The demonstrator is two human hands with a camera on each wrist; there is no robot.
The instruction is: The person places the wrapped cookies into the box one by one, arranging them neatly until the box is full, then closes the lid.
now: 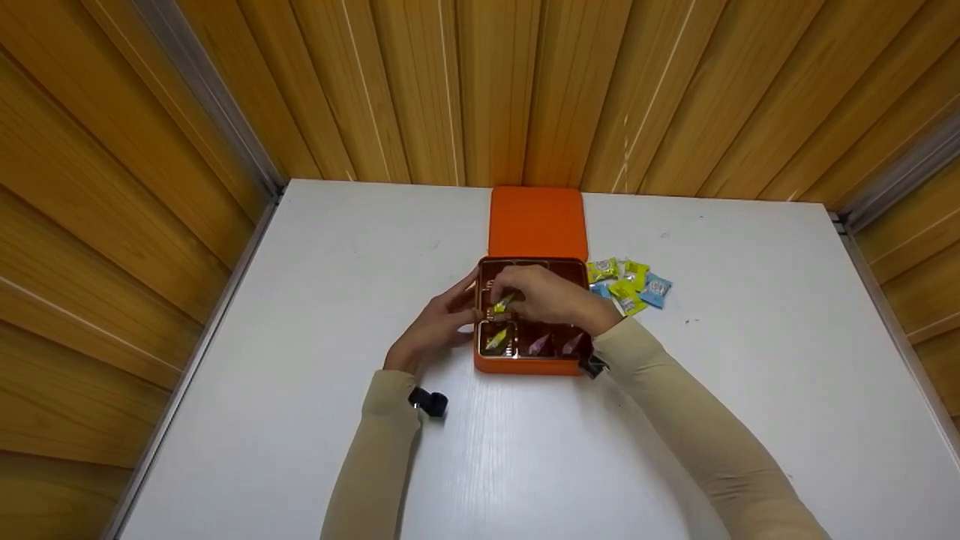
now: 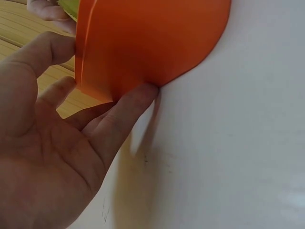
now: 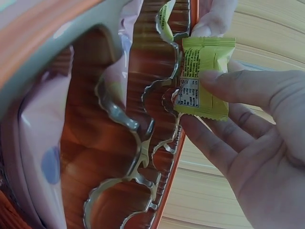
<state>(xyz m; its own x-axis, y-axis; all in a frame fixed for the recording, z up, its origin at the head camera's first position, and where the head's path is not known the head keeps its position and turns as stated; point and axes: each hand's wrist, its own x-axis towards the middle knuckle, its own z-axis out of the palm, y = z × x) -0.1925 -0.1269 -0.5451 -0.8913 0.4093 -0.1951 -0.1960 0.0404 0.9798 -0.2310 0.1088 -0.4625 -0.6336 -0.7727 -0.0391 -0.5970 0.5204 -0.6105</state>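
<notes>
A small yellow-green wrapped candy [image 3: 194,57] is pinched between the thumb and fingers of my right hand [image 1: 546,294], over the left side of an orange box [image 1: 529,366]. My left hand [image 1: 433,327] touches the box's left side; in the left wrist view its fingers [image 2: 125,112] lie fairly straight against the orange wall, low down by the table. Inside the box is a brown divided tray [image 3: 90,124]. Another yellow-green candy [image 1: 497,341] lies in its front left compartment, and pink-wrapped candies [image 1: 539,345] lie along the front. My right hand hides part of the tray.
Behind the box, its orange lid [image 1: 537,223] lies folded back flat. Several yellow-green and blue wrapped candies [image 1: 628,297] are piled on the white table [image 1: 300,300] to the box's right. Wooden panels [image 1: 495,90] stand at the table's back edge.
</notes>
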